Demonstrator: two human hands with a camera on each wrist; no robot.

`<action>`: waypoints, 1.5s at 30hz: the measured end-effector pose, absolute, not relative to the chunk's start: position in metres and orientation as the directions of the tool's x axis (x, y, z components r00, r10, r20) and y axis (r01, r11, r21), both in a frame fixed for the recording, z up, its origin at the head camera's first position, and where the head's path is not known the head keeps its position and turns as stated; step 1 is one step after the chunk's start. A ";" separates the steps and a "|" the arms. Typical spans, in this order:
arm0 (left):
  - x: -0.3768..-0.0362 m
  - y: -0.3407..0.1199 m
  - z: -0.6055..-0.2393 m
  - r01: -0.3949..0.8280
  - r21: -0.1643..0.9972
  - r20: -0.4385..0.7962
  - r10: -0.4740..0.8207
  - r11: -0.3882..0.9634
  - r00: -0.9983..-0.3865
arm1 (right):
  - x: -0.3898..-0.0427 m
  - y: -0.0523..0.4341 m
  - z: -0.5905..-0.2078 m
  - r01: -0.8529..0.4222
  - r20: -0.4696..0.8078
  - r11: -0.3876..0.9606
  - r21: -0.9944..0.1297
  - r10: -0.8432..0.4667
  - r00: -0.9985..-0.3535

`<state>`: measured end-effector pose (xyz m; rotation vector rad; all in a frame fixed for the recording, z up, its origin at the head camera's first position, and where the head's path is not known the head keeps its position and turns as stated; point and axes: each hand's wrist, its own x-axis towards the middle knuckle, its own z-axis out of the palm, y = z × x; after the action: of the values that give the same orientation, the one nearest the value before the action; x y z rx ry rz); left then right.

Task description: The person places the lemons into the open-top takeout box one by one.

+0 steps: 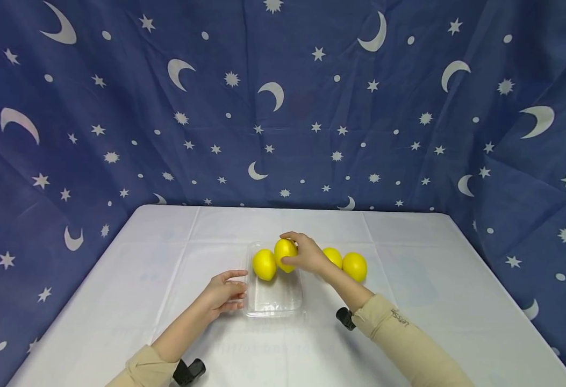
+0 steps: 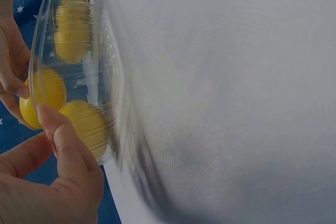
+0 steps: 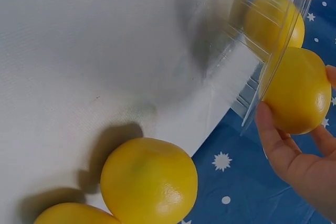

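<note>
A clear plastic container (image 1: 275, 301) stands on the table, with one lemon (image 1: 264, 265) inside near its far left corner. My right hand (image 1: 307, 253) grips a second lemon (image 1: 285, 255) between thumb and fingers, over the container's far end beside the first. In the right wrist view this held lemon (image 3: 298, 92) overlaps the container's rim. At the container's left side is my left hand (image 1: 224, 293), its fingers spread and fingertips right at the rim. Two more lemons, one (image 1: 355, 266) in full view and one (image 1: 332, 257) partly hidden by the right arm, lie right of the container.
A white cloth (image 1: 176, 252) covers the table. Behind it and at both sides hangs a blue curtain (image 1: 312, 156) with moons and stars. Black wrist devices show below the sleeves, one at the left (image 1: 189, 372) and one at the right (image 1: 345, 318).
</note>
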<state>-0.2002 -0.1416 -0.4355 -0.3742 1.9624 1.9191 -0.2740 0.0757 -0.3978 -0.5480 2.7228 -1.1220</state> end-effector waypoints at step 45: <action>-0.204 -0.138 -0.441 -0.453 0.891 -0.453 0.034 0.024 -0.891 | -0.277 0.053 -0.416 -0.355 -0.005 0.853 -0.382 -0.386 -0.922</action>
<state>-0.2045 -0.1383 -0.4414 -0.4268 1.9596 1.9286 -0.2771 0.0526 -0.4163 -0.5905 2.9454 -0.5839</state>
